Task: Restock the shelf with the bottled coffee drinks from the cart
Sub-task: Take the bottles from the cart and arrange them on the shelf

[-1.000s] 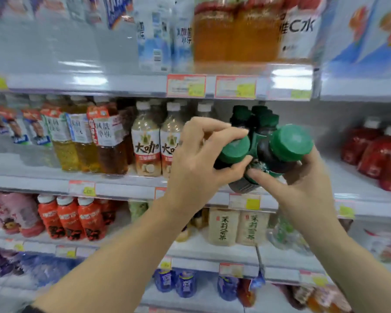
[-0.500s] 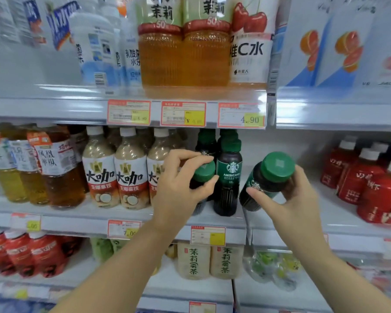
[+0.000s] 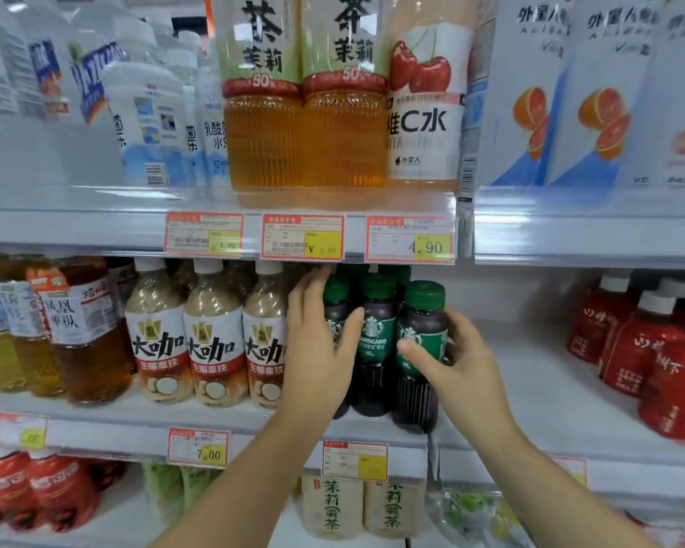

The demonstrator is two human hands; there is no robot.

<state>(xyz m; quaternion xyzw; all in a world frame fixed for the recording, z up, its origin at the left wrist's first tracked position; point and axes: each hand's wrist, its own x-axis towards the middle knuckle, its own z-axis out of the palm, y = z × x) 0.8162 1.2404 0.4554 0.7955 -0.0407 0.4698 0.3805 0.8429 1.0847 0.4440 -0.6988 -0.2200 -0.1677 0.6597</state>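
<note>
While the right hand (image 3: 467,363) grips 1 coffee bottle (image 3: 423,318), the left hand (image 3: 318,350) lies flat against another, beside 3 latte bottles (image 3: 214,342).

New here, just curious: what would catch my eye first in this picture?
The left hand and right hand meet at green-capped coffee bottles on the middle shelf; the right grips the rightmost bottle. Tall amber tea bottles stand on the shelf above.
</note>
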